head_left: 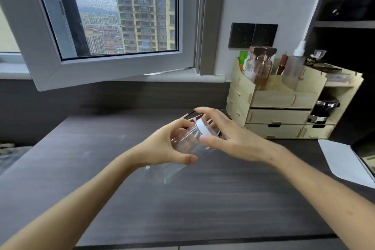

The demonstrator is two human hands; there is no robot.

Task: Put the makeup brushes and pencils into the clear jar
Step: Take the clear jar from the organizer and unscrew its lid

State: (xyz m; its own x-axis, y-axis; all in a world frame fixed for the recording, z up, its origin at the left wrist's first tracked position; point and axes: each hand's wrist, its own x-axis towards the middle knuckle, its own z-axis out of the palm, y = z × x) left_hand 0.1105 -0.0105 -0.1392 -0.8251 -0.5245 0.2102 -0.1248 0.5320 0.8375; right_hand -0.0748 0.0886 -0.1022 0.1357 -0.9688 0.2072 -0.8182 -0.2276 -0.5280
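A clear jar (187,142) with a white lid (202,127) hangs tilted above the dark desk, lid end pointing up and away from me. My left hand (166,146) grips the jar's body from the left. My right hand (229,138) curves around the lid, thumb and fingers at its rim. Behind my hands, thin dark brush or pencil handles (189,113) lie on the desk, mostly hidden by my fingers.
A wooden cosmetics organiser (284,107) with bottles and drawers stands at the back right. A white sheet (343,160) lies at the right edge. An open window sash (113,67) juts over the desk's (182,199) far left.
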